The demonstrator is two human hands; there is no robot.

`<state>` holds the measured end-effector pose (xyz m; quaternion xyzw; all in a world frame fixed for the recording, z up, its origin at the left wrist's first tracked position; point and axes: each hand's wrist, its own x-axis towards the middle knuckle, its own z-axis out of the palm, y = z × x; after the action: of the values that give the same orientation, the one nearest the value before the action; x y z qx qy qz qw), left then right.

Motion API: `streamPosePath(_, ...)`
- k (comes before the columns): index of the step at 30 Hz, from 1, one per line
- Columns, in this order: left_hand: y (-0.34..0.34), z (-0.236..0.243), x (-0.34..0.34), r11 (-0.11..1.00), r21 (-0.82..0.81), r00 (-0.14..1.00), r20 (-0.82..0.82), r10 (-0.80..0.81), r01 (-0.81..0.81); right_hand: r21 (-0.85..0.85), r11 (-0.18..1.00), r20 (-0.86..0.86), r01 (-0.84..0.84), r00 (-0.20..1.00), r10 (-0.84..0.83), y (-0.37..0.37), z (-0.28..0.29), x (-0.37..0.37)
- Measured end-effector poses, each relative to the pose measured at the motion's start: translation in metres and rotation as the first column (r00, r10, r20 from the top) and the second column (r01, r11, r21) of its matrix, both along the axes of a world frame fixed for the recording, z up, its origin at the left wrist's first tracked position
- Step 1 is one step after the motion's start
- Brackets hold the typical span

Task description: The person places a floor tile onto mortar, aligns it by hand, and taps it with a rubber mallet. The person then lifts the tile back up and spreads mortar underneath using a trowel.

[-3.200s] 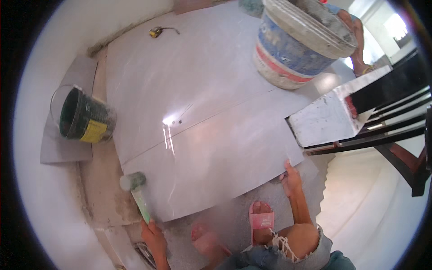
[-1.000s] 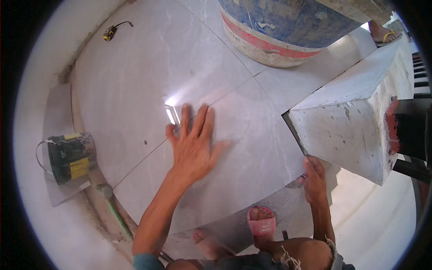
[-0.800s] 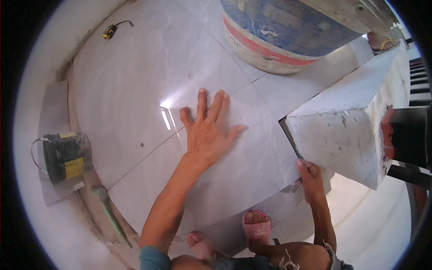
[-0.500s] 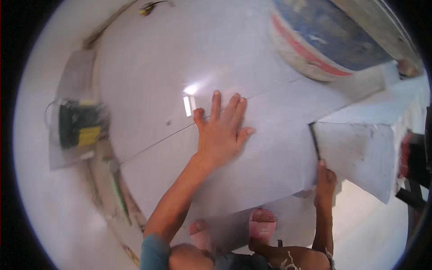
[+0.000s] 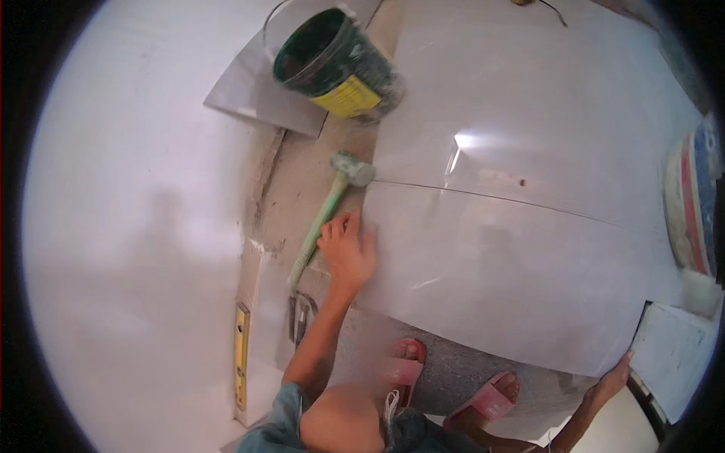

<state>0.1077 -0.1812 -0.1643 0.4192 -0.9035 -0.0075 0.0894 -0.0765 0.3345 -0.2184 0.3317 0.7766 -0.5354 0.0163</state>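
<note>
My left hand (image 5: pixel 348 253) is over the left edge of the grey glossy tile (image 5: pixel 498 272), fingers bent and apart, its tips at the green handle of a mallet (image 5: pixel 350 170). The mallet lies on the bare, sandy strip beside the laid tiles. My right hand (image 5: pixel 610 381) grips the tile's right corner, next to the white block (image 5: pixel 672 355) at the post's foot; its fingertips are partly hidden. A thin seam separates this tile from the one (image 5: pixel 521 90) beyond it. My feet in pink slippers (image 5: pixel 491 400) are on rough concrete below the tile's near edge.
A green bucket (image 5: pixel 340 68) stands by a loose tile (image 5: pixel 249 83) along the white wall (image 5: pixel 136 226). A yellow level (image 5: pixel 242 355) lies at the lower left. A large striped bucket (image 5: pixel 687 204) is at the right, a tape measure (image 5: pixel 522 2) at the top.
My view has swung left. My left hand has left the tile's middle, where it lay spread, and moved to the mallet handle. My right hand stays at the corner by the block.
</note>
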Motion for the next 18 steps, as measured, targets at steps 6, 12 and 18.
streamPosePath(6,-0.047,-0.017,-0.02,0.986,0.033,0.949,-0.277,-0.15,0.165,-0.022,0.999,-0.045,-0.026,0.999,0.025,0.02,-0.013,-0.002)
streamPosePath(12,-0.085,0.004,-0.015,0.98,0.101,0.83,-0.551,-0.09,0.173,-0.113,0.994,-0.016,0.006,1.0,-0.007,0.009,-0.008,-0.003)
streamPosePath(18,-0.083,-0.006,0.04,0.995,0.038,0.943,-0.324,-0.079,0.096,-0.143,0.99,-0.005,-0.018,1.0,0.017,0.047,-0.023,-0.008)
